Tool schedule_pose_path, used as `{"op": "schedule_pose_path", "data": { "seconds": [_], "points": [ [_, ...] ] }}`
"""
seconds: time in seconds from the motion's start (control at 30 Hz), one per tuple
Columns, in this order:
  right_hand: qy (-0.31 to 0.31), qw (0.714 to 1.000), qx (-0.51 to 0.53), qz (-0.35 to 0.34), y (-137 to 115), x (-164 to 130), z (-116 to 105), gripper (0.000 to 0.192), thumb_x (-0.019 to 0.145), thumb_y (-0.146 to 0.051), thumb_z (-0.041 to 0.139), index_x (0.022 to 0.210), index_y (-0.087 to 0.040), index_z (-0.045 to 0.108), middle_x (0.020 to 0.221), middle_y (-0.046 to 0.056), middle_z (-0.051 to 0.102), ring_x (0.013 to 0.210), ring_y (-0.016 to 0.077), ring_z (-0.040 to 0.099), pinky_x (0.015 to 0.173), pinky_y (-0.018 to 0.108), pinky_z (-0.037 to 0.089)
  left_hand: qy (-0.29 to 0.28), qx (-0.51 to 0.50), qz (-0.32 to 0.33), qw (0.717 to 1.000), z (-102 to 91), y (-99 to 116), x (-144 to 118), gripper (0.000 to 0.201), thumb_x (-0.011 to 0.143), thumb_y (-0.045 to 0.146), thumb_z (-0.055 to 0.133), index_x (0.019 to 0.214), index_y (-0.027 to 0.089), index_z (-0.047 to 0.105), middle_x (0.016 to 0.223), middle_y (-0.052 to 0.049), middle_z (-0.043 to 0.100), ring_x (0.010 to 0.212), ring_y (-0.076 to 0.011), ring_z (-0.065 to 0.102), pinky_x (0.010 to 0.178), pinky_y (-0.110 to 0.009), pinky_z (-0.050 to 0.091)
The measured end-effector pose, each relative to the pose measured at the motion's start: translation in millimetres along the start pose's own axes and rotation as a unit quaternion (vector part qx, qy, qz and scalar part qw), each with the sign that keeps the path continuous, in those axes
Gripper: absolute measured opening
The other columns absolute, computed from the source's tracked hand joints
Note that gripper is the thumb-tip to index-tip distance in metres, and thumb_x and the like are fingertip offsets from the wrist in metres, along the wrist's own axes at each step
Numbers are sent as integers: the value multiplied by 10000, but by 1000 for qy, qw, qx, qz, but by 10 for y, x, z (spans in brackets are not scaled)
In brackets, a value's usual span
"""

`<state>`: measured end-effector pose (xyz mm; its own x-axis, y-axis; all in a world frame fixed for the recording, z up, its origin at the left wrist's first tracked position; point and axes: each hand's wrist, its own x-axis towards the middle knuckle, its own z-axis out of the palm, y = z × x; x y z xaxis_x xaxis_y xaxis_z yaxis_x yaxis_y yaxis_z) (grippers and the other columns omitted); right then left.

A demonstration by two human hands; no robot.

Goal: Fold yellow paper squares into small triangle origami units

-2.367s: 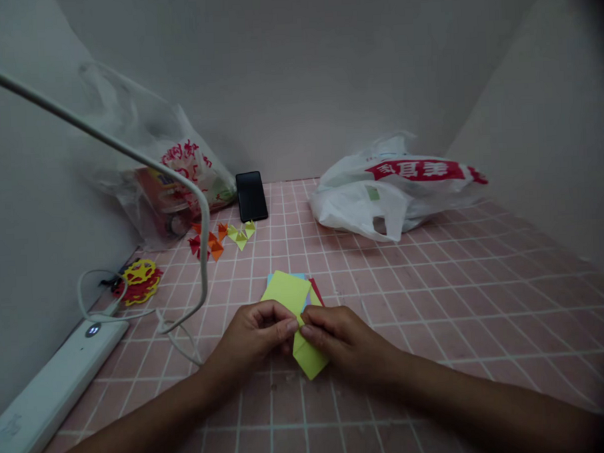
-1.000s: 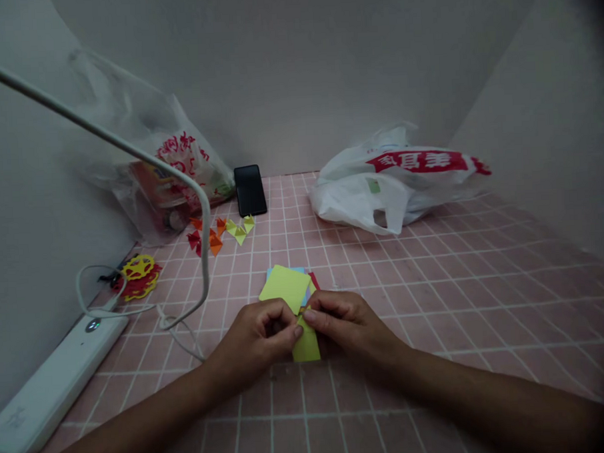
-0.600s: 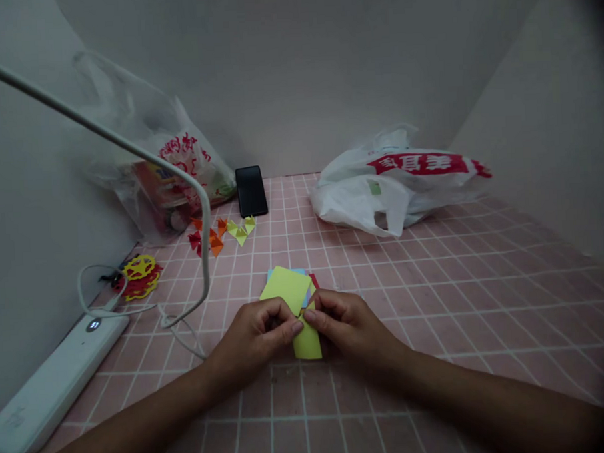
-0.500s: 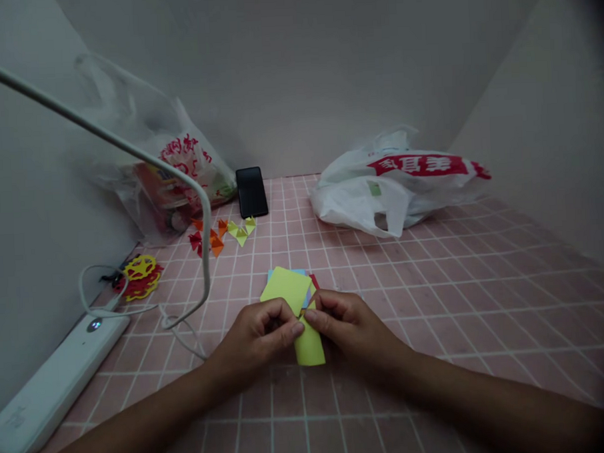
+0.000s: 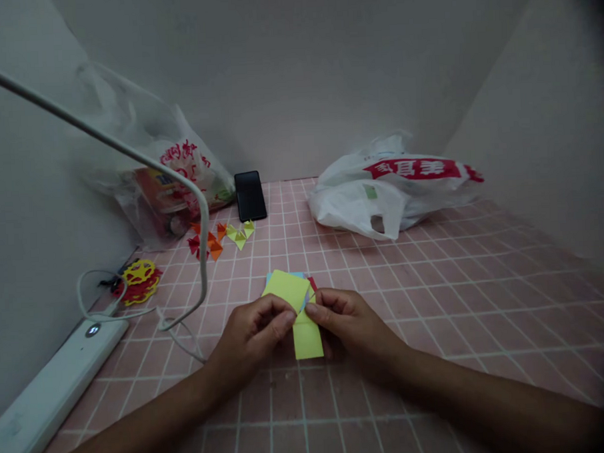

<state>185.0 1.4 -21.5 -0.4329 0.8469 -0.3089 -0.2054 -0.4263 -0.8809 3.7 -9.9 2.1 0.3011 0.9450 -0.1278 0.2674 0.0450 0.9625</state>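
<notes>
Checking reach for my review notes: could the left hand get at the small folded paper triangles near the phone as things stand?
Probably yes. The folded triangles lie ahead and left of the left hand, across bare tiles, though the lamp arm curves down beside that path. The hand is now pinching the yellow paper with the right hand.

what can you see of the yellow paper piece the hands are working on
The yellow paper piece is a small folded strip of thin, matte paper, its lower end squared off. It lies low over the pink gridded table, long side pointing toward the person. The left hand and right hand pinch its upper end between fingertips, hiding that part. Just beyond it lies a stack of coloured paper squares.
</notes>
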Motion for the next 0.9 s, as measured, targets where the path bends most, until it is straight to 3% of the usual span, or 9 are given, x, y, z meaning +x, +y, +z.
{"op": "schedule_pose_path", "data": {
  "seconds": [0.1, 0.2, 0.3, 0.53, 0.9],
  "points": [
    [-15, 1000, 9, -3, 8, 5, 2, 406, 749, -540, 704, 714, -164, 553, 604, -30, 560, 491, 84, 507, 467, 210, 389, -14, -33, -45, 998, 18, -31, 26, 229, 818, 361, 609, 717, 158, 579, 578, 30, 556, 532, -108, 505, 527, -221, 397],
    [-22, 1000, -6, 3, 0, -5, 2, 421, 820, -576, 604, 730, -169, 546, 563, -29, 556, 423, 80, 484, 408, 201, 335, 19, -58, -48, 997, 21, -61, 41, 229, 812, 359, 615, 707, 164, 559, 546, 42, 552, 508, -98, 497, 519, -212, 390],
    [-34, 999, -20, 9, -8, -17, -1, 367, 786, -505, 674, 732, -168, 541, 542, -41, 554, 399, 68, 485, 392, 180, 307, 33, -64, -51, 996, 11, -63, 44, 230, 800, 355, 634, 697, 167, 551, 536, 50, 541, 494, -93, 487, 510, -209, 385],
    [-16, 999, -26, 11, -12, 6, -11, 309, 778, -456, 666, 737, -183, 527, 518, -59, 552, 360, 59, 461, 374, 176, 290, -16, -133, -79, 988, -20, -70, 69, 280, 814, 422, 641, 728, 161, 591, 575, 30, 589, 526, -99, 528, 565, -224, 410],
    [-21, 998, -62, 7, 3, 33, -18, 243, 786, -399, 608, 687, -192, 524, 426, -69, 508, 326, 69, 428, 352, 191, 265, -12, -117, -108, 987, -18, -49, 88, 237, 751, 385, 676, 713, 162, 603, 538, 37, 579, 492, -97, 509, 538, -228, 391]
  ]
}}
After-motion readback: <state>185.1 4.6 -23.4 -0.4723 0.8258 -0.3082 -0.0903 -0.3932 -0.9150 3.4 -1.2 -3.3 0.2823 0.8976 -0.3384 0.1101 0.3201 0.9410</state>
